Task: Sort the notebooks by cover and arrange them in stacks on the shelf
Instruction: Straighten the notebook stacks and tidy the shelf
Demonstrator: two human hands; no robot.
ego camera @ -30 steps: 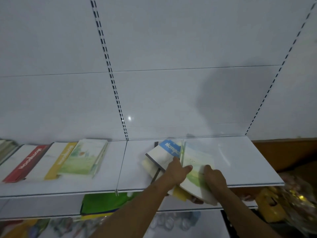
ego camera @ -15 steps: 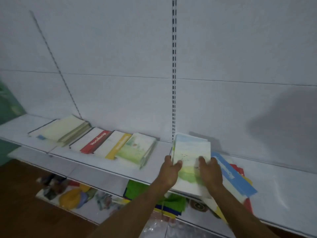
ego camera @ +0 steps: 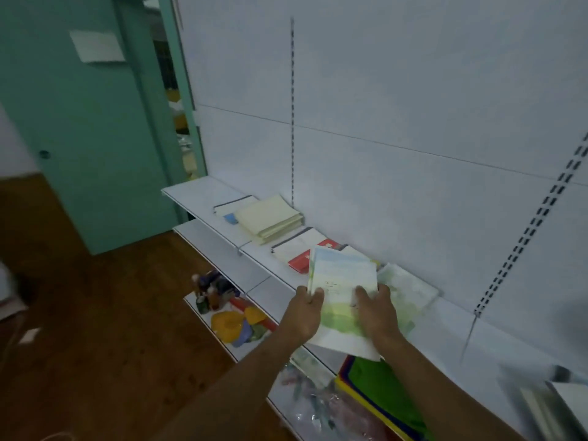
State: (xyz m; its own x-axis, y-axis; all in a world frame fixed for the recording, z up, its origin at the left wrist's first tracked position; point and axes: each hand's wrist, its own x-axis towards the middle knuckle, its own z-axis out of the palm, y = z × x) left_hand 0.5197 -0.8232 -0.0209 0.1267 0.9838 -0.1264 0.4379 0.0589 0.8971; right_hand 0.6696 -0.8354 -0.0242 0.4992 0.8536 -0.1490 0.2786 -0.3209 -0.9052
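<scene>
Head view, nearest first: my left hand pinches the left edge of a green notebook bundle, thumb on the cover, and my right hand lies over its right side with fingers on top, gripping that edge. I hold it from both sides because it looks like several thin books together, and a one-sided grip would let them fan or slide apart. The bundle is in the air, tilted toward me, just above the front of the shelf.

Right behind it, partly hidden by my right hand, lies a green stack with the same washed cover. That is surely where this bundle belongs, so I carry it low and square to drop it straight on.

Farther along the shelf are a red-banded book on a white one, then a cream stack, then a white book with a blue corner; each cover has its own spot in a row against the back panel, which keeps the piles apart and easy to add to.

Below the shelf a lower one holds mixed coloured goods, too blurred to name. Beyond stands a teal door.
</scene>
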